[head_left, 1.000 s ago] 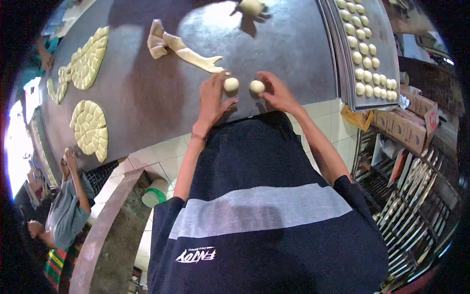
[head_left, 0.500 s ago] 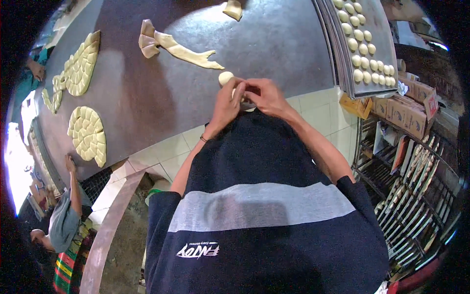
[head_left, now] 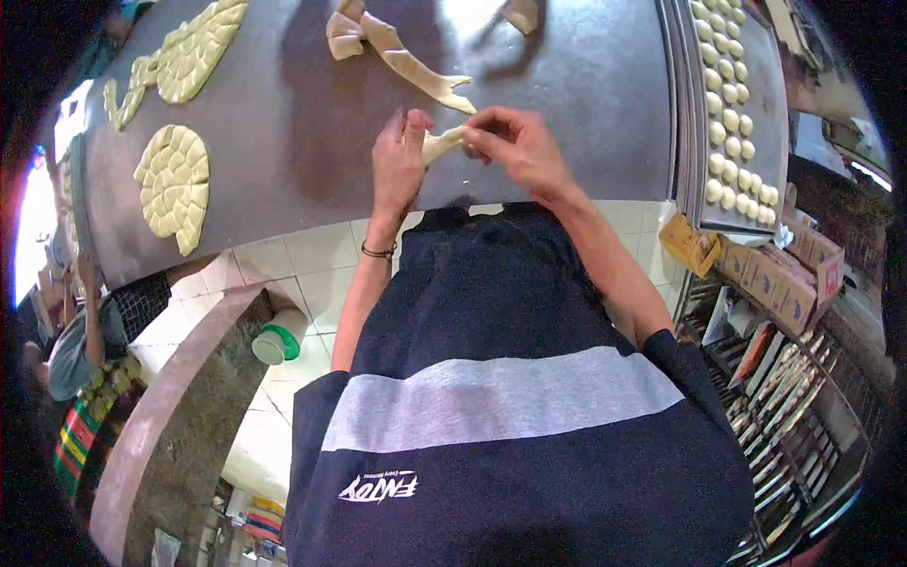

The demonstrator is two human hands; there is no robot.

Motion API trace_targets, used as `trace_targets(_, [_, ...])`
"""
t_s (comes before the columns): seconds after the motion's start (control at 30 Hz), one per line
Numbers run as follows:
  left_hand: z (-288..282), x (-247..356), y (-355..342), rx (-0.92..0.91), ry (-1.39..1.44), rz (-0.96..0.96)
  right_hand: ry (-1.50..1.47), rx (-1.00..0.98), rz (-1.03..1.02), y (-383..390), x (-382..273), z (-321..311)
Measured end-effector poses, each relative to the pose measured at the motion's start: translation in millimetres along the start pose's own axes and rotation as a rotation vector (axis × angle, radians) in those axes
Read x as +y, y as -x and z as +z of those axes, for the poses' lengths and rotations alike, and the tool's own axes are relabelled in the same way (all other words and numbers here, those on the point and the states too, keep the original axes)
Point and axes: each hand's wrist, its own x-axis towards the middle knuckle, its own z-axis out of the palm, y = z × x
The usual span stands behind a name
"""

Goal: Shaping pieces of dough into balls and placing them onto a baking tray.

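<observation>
Over the near edge of the table, a small pale piece of dough (head_left: 441,145) is stretched between my two hands. My left hand (head_left: 399,165) grips its left end, thumb up. The fingertips of my right hand (head_left: 518,151) pinch the other end. Just beyond lies a long dough strip (head_left: 411,66) with a forked near end and a folded far end. Toward the left rest a round slab of dough scored into pieces (head_left: 173,181) and, farther off, a larger scored slab (head_left: 200,55) with a narrow tail.
Metal trays (head_left: 688,142) are stacked at the table's right end, the top one bearing rows of dough balls (head_left: 732,121). Cardboard boxes (head_left: 779,279) and a rack of trays (head_left: 784,397) stand below. Another person (head_left: 80,345) is at the far left, and a green-rimmed container (head_left: 274,345) sits below.
My hands have moved apart, and a drawn-out piece of dough shows between them. The round dough ball beside my left hand no longer shows. The whole view has shifted.
</observation>
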Motion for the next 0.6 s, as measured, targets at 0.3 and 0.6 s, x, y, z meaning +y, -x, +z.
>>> trace_targets(0.3, [21.6, 4.5, 24.9, -0.071, -0.088, 0.049, -0.164, -0.149, 0.312, 10.1, -1.8, 6.4])
trace_targets(0.6, [8.9, -24.4, 1.3, 0.028, 0.073, 0.135, 0.863, 0.208, -0.644, -24.0, 33.4, -19.3])
